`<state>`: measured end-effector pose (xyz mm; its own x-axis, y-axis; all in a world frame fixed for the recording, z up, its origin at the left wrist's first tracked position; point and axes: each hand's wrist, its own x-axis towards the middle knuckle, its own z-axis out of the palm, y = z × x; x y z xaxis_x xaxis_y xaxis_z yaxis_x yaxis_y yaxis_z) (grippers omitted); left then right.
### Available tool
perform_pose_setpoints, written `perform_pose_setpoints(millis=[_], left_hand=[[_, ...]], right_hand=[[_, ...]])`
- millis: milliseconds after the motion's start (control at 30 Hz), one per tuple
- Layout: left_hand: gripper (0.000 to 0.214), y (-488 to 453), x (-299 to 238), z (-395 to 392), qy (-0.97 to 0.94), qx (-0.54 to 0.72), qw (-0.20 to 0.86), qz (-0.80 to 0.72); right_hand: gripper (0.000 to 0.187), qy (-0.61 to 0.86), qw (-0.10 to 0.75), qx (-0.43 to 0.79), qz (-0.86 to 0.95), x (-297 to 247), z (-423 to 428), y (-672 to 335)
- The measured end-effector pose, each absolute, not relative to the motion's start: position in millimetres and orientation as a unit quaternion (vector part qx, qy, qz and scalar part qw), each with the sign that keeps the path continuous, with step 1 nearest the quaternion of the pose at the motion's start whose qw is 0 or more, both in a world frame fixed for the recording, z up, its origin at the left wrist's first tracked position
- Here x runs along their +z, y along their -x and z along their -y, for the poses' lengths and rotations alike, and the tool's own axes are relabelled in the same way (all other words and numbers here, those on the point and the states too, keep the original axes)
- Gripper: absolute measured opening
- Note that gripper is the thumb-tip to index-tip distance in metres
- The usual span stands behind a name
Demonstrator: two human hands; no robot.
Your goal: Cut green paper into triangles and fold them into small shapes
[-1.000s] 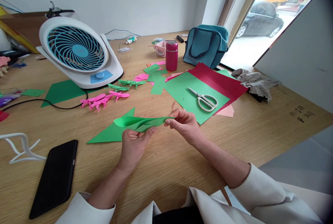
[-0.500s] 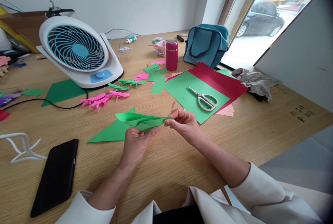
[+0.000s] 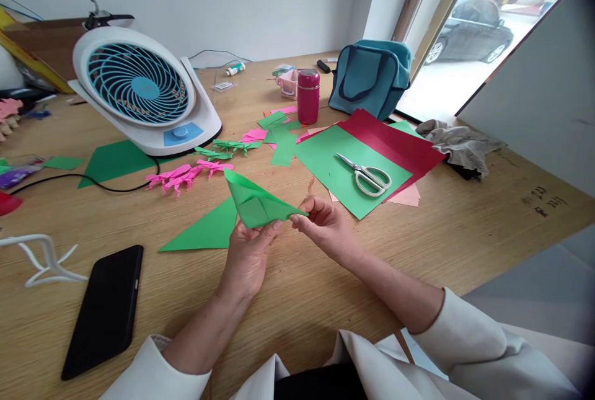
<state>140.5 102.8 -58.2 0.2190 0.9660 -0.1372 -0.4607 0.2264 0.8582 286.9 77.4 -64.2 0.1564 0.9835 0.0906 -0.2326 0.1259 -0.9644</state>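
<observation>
The left hand (image 3: 247, 256) pinches the folded green paper (image 3: 257, 203) by its low edge; the right hand (image 3: 329, 228) pinches its tip (wide table (image 3: 302, 301) below).

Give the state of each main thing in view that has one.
Folded green paper: creased, held by left grip and right grip
Scissors: lying flat, blades apparently closed
Smartphone: lying flat, screen dark
Fan: tilted back; running unclear
Magenta flask: upright, lid on
Teal bag: standing upright
Gray cloth: crumpled
Pink paper figures: folded
</observation>
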Motion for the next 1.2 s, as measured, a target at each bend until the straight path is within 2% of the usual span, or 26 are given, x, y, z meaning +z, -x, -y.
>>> perform_pose_setpoints(millis=[133, 233, 533, 800, 1033, 1200], left_hand=[[0.021, -144, -65, -98, -0.277, 0.465, 0.765, -0.348], [0.022, -146, -65, -96, -0.249, 0.465, 0.777, -0.344], [0.024, -142, -62, -98, -0.265, 0.485, 0.753, -0.356], [0.025, -141, -64, -99, -0.347, 0.499, 0.712, -0.351], [0.020, -140, -59, -100, -0.431, 0.500, 0.647, -0.382], [0.023, -140, -61, -101, -0.425, 0.488, 0.634, -0.424]], right_hand=[[0.039, 0.452, 0.607, 0.480, 0.443, -67, -75, -283], [0.040, 0.446, 0.604, 0.491, 0.442, -69, -74, -282], [0.037, 0.433, 0.598, 0.502, 0.451, -71, -74, -284], [0.025, 0.403, 0.613, 0.486, 0.476, -70, -72, -287], [0.037, 0.428, 0.570, 0.488, 0.503, -61, -72, -287], [0.036, 0.455, 0.551, 0.473, 0.516, -63, -74, -288]])
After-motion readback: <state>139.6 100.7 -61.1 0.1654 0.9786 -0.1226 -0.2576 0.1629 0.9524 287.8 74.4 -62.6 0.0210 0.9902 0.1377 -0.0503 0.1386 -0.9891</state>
